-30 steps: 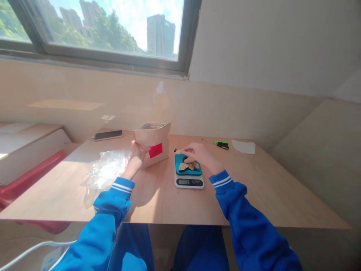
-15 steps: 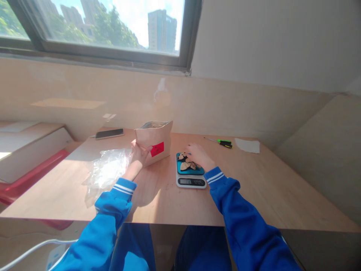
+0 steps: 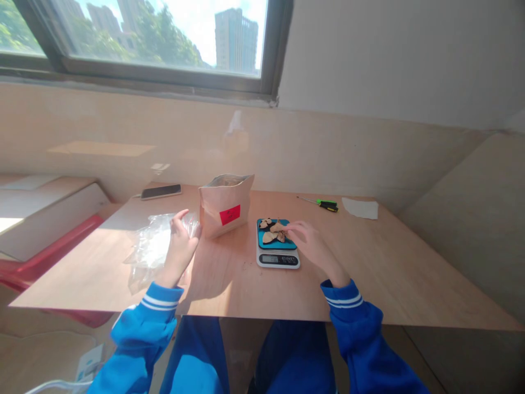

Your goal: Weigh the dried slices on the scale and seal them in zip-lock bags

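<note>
With the open, empty right hand [image 3: 314, 247] beside the scale [image 3: 278, 250] and its slices [image 3: 272, 231], and the open, empty left hand [image 3: 180, 246] over the plastic bag [image 3: 153, 246] just short of the paper pouch [image 3: 225, 205], keeping fingers off the platform seems wise.

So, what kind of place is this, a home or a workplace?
Probably a plain workroom or office in a city, not a kitchen: a bare wooden table under a window facing tall buildings, with a small digital scale, a paper bag and a screwdriver.
</note>
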The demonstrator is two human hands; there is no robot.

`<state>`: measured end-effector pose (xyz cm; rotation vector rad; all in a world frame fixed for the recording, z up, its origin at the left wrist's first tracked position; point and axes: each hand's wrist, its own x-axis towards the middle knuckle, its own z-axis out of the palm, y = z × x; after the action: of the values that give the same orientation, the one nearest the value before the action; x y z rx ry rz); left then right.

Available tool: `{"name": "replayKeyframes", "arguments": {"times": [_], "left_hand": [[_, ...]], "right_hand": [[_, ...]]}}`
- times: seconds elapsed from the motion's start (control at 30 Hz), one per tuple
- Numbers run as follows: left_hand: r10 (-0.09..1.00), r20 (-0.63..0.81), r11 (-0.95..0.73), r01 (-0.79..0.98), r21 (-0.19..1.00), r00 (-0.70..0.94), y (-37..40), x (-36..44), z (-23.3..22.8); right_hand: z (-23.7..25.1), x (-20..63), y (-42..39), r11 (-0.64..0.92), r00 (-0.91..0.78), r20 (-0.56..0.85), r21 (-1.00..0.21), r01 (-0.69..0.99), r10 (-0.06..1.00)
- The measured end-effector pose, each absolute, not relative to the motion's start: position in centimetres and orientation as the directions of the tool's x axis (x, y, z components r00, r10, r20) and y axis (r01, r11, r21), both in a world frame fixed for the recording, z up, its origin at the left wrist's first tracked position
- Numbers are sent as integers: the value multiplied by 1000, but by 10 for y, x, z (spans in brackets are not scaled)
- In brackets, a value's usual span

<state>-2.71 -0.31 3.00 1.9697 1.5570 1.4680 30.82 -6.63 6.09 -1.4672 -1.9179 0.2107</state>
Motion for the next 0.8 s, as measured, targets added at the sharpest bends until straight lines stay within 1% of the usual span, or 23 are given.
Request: {"name": "replayKeyframes", "arguments": {"times": [0.07, 0.13, 0.2, 0.27, 0.3, 0.4, 0.5, 0.63, 0.8], "left_hand": [[782, 617, -394, 702, 594, -83, -14, -42, 25], [755, 653, -363, 792, 491, -58, -22, -58, 18], [777, 628, -286, 865, 413, -43, -25, -74, 9], [825, 564, -201, 917, 344, -30, -24, -87, -1], [845, 534, -185, 927, 325, -19, -23, -92, -6], [880, 475, -187, 934, 304, 22, -22, -98, -16], [898, 439, -173, 941, 290, 30, -26, -95, -19], [913, 407, -122, 955, 271, 1, -33, -87, -15], [929, 368, -52, 967, 250, -46, -38, -81, -3]], "right_hand": [[49, 314, -83, 324, -44, 445, -577, 750, 894], [37, 319, -103, 291, 38, 450, -637, 714, 892], [25, 320, -125, 237, 141, 439, -696, 678, 887], [13, 321, -147, 162, 254, 405, -753, 638, 878], [8, 320, -157, 121, 307, 379, -779, 616, 873], [-4, 321, -180, 10, 417, 284, -836, 549, 863], [-11, 324, -191, -59, 478, 213, -869, 492, 852], [-11, 326, -194, -84, 505, 184, -882, 463, 843], [-3, 315, -193, -62, 483, 192, -886, 461, 854]]}}
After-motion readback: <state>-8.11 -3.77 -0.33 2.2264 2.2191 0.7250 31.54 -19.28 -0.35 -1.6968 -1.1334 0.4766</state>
